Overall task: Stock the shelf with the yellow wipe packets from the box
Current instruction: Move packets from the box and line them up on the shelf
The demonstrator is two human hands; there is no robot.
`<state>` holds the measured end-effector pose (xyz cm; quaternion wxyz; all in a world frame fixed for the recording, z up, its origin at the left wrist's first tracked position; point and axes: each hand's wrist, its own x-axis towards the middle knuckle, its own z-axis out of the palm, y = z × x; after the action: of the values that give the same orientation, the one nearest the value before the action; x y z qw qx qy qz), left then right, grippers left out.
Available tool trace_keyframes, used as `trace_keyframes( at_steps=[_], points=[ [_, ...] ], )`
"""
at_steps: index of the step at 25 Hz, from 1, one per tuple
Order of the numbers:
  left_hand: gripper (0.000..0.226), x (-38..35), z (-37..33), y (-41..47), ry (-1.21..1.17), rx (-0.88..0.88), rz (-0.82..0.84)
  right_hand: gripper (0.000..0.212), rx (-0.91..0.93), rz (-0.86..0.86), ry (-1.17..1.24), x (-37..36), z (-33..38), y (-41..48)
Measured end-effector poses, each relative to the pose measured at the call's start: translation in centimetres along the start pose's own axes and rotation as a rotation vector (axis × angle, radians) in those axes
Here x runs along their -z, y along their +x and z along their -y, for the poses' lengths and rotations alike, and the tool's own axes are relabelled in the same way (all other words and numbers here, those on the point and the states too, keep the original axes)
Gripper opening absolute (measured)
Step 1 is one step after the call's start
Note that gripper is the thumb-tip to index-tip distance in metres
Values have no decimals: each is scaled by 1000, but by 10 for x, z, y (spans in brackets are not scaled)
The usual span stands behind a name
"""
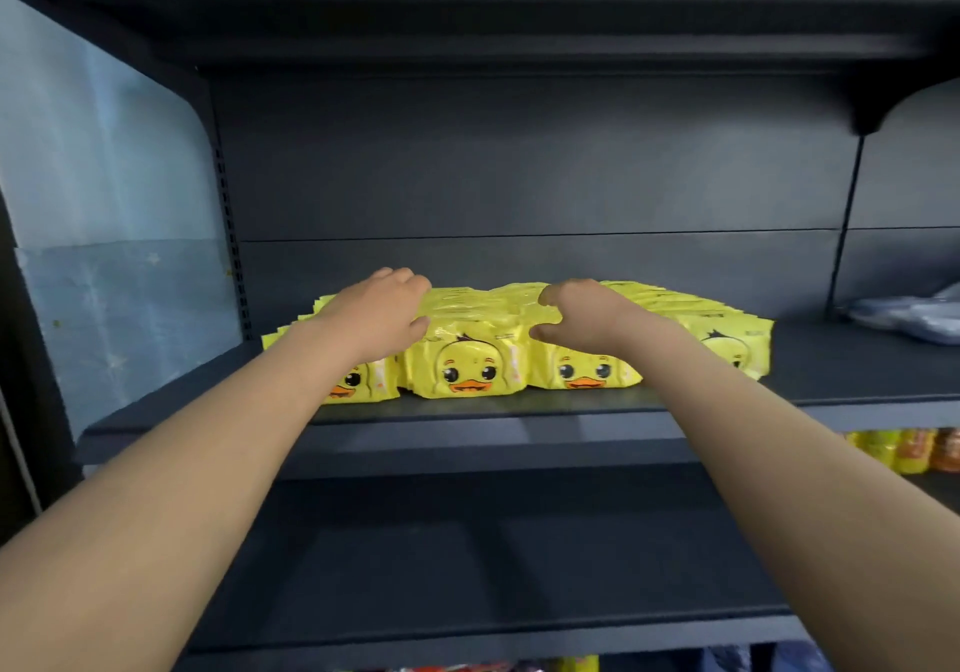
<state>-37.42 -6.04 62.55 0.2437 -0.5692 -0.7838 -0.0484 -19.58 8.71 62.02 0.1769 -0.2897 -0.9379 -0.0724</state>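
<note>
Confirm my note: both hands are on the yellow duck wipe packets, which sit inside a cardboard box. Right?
Wrong on the box. The head view shows the packets standing in rows on the dark shelf; left hand and right hand are on them.

Bluish packs [914, 315] lie at far right. Below them stand yellow and orange goods [906, 450], blurred. A pale blue wall [104, 203] shows left.

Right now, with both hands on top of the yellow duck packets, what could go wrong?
The front yellow wipe packets stand upright close to the front edge of the shelf; a forward nudge from the left hand or right hand could tip them off. Pressing down may also crumple the tops or skew the rows.
</note>
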Motion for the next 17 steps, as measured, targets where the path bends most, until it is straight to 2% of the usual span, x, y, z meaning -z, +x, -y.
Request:
trace_keyframes(
  at_steps=[12,17],
  points=[
    [42,52,-170,-42,-114,125,-20,50,-7,3,30,62,-141,-138],
    [40,52,-227,-72,-196,148,1,50,-44,7,64,62,-177,-198]
  ],
)
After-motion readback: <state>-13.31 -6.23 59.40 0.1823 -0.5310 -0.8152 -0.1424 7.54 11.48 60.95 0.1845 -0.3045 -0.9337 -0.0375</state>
